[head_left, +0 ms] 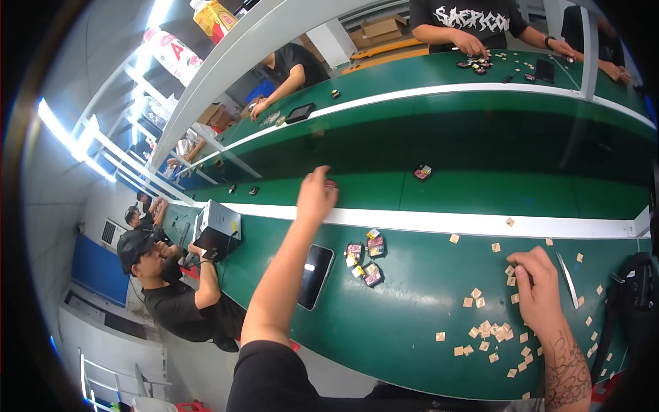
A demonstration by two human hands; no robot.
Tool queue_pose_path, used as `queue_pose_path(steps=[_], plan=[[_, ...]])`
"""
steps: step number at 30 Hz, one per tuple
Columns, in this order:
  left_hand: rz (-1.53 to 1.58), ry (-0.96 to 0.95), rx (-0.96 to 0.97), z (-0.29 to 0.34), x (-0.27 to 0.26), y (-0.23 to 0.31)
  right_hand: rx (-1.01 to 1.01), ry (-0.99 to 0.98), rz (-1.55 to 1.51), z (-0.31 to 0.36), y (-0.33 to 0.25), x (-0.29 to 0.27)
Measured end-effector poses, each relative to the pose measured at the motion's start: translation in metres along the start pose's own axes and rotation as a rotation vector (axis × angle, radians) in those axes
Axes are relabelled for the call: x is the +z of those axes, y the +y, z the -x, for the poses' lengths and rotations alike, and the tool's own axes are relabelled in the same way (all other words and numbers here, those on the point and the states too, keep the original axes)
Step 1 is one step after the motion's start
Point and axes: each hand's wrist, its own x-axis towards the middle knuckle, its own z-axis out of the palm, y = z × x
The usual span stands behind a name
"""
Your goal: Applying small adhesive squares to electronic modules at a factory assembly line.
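Note:
My left hand (316, 198) reaches across the white rail to the green strip beyond it. Its fingers are curled around a small dark reddish electronic module (331, 184), mostly hidden by the hand. On my side of the rail sits a cluster of several small black-and-pink modules (371, 275) with yellow parts. My right hand (537, 285) hovers low over scattered tan square pieces (485, 328), fingers bent; what is between the fingertips, if anything, is hidden. A pair of tweezers (568, 278) lies just right of that hand.
A dark-screened phone or tablet (316, 277) lies by my left forearm. Another module (422, 172) rests on the strip past the rail (412, 220). A grey box-shaped device (218, 230) stands at the left, a black bag (631, 295) at the right. Other people work around the tables.

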Motion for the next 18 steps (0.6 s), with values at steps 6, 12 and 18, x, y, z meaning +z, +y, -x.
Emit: queue_pose_path(steps=[6, 12, 18], plan=[[0.077, -0.263, 0.77, 0.075, -0.009, 0.266, -0.061, 0.146, 0.067, -0.001, 0.005, -0.003], [0.514, -0.367, 0.505, 0.103, 0.027, 0.303, -0.042, 0.108, 0.118, -0.003, 0.004, 0.005], [0.51, -0.534, 0.421, 0.113, -0.009, 0.307, 0.212, 0.053, -0.032, 0.0, -0.002, -0.01]])
